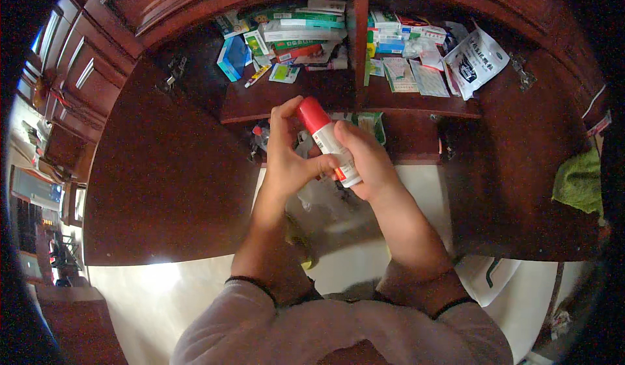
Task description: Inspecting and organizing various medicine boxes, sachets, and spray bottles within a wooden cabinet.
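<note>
A white spray can (327,142) with a red cap is held up in front of the open cabinet, tilted with its cap toward the upper left. My right hand (371,160) wraps around the white body from the right side. On the other side, my left hand (286,155) curves about the can, its thumb on the lower label and its fingertips at the cap. The cap is on. Part of the can's lower body is hidden by my right fingers.
Stacked medicine boxes (303,33) crowd the left cabinet shelf, with a blue box (233,59) at their side. More packets and a white pouch (476,62) fill the right shelf. Open cabinet doors (176,170) spread on both sides. A green cloth (579,183) hangs at far right.
</note>
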`<action>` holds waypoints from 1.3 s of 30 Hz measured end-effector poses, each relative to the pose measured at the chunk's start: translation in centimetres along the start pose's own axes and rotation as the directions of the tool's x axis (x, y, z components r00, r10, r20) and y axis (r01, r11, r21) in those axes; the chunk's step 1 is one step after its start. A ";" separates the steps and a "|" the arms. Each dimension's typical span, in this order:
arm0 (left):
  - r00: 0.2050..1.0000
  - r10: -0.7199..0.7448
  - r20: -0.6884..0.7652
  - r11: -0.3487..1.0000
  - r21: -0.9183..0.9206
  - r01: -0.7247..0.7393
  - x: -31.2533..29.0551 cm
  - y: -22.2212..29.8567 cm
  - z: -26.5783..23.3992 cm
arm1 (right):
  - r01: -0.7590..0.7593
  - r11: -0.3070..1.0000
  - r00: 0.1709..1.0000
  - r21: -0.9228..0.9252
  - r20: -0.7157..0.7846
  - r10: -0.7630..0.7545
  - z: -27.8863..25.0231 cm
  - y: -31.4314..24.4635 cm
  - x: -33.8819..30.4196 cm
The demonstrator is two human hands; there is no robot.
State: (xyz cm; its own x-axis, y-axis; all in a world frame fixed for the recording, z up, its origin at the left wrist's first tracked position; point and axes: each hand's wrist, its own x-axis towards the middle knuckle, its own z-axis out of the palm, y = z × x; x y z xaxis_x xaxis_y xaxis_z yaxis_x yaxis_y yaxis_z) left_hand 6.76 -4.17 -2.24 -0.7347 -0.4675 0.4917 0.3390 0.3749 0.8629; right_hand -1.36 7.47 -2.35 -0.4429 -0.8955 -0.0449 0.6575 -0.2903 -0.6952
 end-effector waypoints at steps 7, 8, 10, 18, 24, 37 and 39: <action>0.999 0.045 -0.002 0.999 0.027 -0.045 -0.2 -0.1 0.6 | -0.004 1.000 0.999 0.007 -0.042 0.004 0.0 -0.3 -0.5; 0.999 0.050 0.003 0.998 0.025 -0.050 -0.3 -0.1 0.6 | -0.008 1.000 0.999 0.007 -0.046 0.008 0.0 -0.2 -0.6; 0.999 0.053 -0.002 0.999 0.008 -0.053 -0.4 0.0 0.6 | -0.017 1.000 0.998 0.008 -0.054 0.017 0.0 -0.1 -0.9; 0.996 0.087 0.018 0.996 0.016 -0.088 -0.4 -0.1 1.0 | -0.093 0.992 0.996 0.091 0.005 0.093 -1.3 -0.1 -1.4; 0.988 0.135 0.069 0.974 0.175 -0.145 -0.1 -0.6 0.4 | -0.186 0.975 0.982 0.122 -0.015 0.189 -0.8 -0.4 -0.9; 0.995 -0.005 -0.101 0.982 0.187 0.023 -0.3 -0.3 -3.2 | -0.105 0.014 0.933 -0.994 -0.103 -0.344 -9.2 2.2 1.7; 0.998 -0.004 0.067 0.943 0.334 -0.018 -0.7 0.6 -3.7 | -0.159 -0.060 0.932 -0.985 -0.130 -0.340 -7.0 3.4 2.7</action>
State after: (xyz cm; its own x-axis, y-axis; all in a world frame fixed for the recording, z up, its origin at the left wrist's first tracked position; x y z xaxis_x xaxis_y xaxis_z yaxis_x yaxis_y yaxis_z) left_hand 9.59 -6.61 -1.65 -0.7740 -0.4142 0.4790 0.1370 0.6290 0.7652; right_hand -4.58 6.45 -9.91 -0.7152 -0.6916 0.1010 -0.5694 0.4926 -0.6582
